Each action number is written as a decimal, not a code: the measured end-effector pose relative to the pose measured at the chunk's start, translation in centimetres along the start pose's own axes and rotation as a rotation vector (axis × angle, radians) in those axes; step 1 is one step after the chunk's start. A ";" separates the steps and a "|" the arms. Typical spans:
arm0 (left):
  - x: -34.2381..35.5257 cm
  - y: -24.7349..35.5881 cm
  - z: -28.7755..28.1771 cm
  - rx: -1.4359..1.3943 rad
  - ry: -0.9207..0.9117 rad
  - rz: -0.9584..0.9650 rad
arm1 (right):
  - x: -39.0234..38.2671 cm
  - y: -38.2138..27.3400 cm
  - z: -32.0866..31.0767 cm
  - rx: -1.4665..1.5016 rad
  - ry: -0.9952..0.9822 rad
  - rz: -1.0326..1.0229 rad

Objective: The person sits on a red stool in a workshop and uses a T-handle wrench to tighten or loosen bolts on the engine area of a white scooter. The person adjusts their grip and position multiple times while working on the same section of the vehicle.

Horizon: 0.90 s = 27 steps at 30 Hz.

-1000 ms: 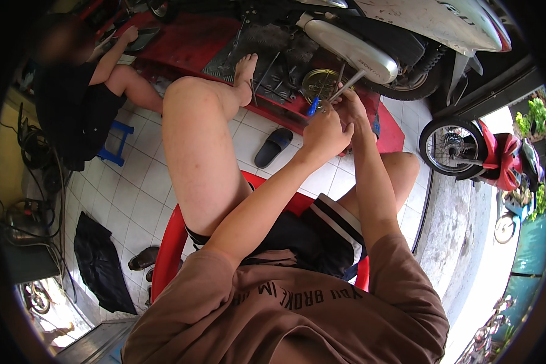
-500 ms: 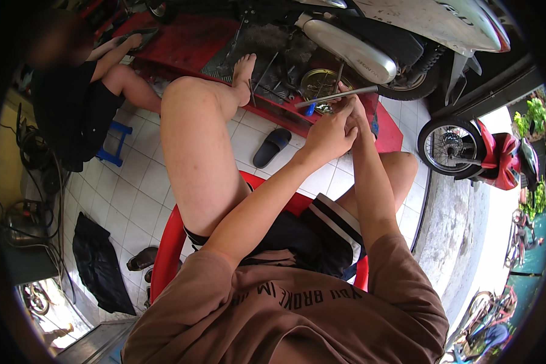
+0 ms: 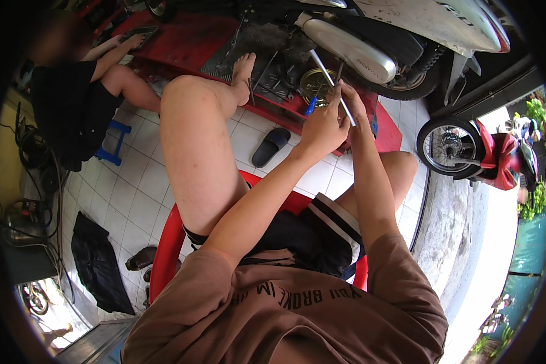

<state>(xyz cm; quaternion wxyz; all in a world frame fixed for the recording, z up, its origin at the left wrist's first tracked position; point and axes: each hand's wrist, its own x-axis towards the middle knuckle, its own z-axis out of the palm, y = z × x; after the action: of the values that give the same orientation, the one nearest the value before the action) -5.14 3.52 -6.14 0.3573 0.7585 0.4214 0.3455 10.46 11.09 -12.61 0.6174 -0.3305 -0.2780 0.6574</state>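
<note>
My left hand (image 3: 324, 127) and my right hand (image 3: 352, 103) are together above the red work platform (image 3: 389, 130), closed on a metal tool made of a long silver bar (image 3: 318, 60) crossed by a darker shaft (image 3: 340, 71); fingers hide where they join. Just left of them is a blue handle (image 3: 311, 104) at a round brass-coloured tray (image 3: 309, 76) of small metal bits. A scooter's silver engine cover (image 3: 346, 45) is just beyond the tool.
A co-worker (image 3: 60, 103) sits at left beside a blue stool (image 3: 112, 155). Tools lie by my bare foot (image 3: 244, 76). A black sandal (image 3: 270, 145) is on the tiled floor. I sit on a red chair (image 3: 167, 249). A red motorbike (image 3: 500, 151) stands at right.
The silver bar has turned from nearly level half a second ago to steeply slanted, its upper end pointing away from me. My left fingers have shifted with it around the tool.
</note>
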 end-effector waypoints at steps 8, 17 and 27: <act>2.7 -3.1 1.5 0.084 0.189 -0.127 | 1.6 -0.1 -2.1 0.110 -0.085 0.224; 1.7 -4.1 3.7 -0.143 -0.011 -0.325 | 10.7 -0.6 -6.4 -0.212 0.299 0.147; 1.1 -6.7 6.0 -0.202 -0.122 -0.389 | 15.4 -0.4 -9.2 0.031 0.529 0.095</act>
<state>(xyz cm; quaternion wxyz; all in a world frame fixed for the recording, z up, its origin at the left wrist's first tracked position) -2.37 5.55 -14.50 0.5159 0.6430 0.5006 0.2641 17.60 26.11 -19.51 0.6419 -0.4941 -0.0811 0.5808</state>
